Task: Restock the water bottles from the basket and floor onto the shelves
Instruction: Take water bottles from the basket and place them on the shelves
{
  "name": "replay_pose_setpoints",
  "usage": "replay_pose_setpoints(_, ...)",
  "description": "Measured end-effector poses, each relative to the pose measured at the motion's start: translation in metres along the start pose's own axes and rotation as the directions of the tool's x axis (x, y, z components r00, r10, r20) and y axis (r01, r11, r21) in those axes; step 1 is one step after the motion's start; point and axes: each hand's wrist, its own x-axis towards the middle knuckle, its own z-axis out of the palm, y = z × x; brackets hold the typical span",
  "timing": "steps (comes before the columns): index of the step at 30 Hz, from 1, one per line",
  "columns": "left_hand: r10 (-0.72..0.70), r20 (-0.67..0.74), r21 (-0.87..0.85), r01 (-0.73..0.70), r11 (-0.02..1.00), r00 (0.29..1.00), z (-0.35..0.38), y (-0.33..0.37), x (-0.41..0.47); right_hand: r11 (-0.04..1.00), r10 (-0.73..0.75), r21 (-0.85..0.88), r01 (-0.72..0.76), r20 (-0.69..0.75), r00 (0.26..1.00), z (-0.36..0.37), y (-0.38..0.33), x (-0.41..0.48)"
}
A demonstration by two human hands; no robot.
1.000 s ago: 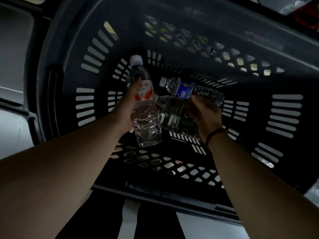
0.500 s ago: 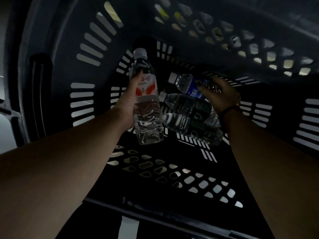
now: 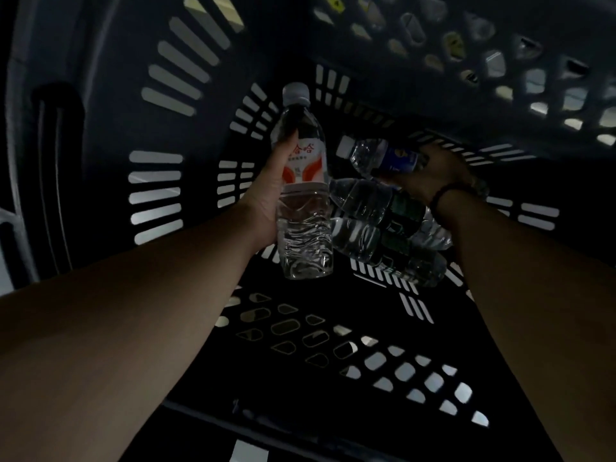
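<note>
Both my arms reach down into a dark slotted plastic basket [image 3: 100, 128]. My left hand [image 3: 266, 198] grips a clear water bottle with a red and white label [image 3: 305, 181], held upright above the basket floor. My right hand [image 3: 433, 175] holds a blue-labelled bottle [image 3: 383, 158] that lies on its side with its white cap pointing left. Under it, two green-labelled bottles [image 3: 376, 201] [image 3: 383, 248] lie side by side on the basket floor. A dark bracelet circles my right wrist.
The basket walls rise on all sides, with a slotted left wall and a perforated near wall [image 3: 366, 355]. A pale floor strip [image 3: 248, 451] shows below the near rim. The scene is dim.
My right hand moved from the green-labelled bottles up to the blue-labelled bottle and closed on it. The left hand kept hold of the red-labelled bottle. The camera moved closer into the basket.
</note>
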Motion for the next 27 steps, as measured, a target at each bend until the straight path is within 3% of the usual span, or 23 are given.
replay_pose_setpoints(8, 0.010, -0.081, 0.027, -0.008, 1.000, 0.997, -0.008, -0.003, -0.006, 0.996, -0.028, -0.076, 0.037, 0.121, 0.992, -0.016, 0.000, -0.006)
replay_pose_setpoints(13, 0.013, -0.018, 0.010, -0.013, 1.000, 1.000, -0.002, 0.001, -0.025, 0.985, 0.003, 0.168, -0.028, 0.144, 0.990, -0.014, 0.008, -0.036)
replay_pose_setpoints(17, 0.037, 0.049, 0.047, -0.039, 0.998, 0.998, 0.010, 0.012, -0.052, 0.823, -0.033, 0.564, -0.058, 0.149, 0.988, -0.004, 0.010, -0.080)
replay_pose_setpoints(24, 0.037, 0.081, 0.134, -0.048, 0.990, 0.996, 0.021, 0.023, -0.111, 0.602, 0.091, 0.784, -0.153, 0.123, 0.988, -0.020, -0.031, -0.180)
replay_pose_setpoints(27, 0.022, 0.107, 0.148, -0.038, 0.988, 0.994, 0.027, 0.034, -0.145, 0.454, 0.171, 0.874, -0.174, 0.106, 0.980, -0.037, -0.059, -0.217)
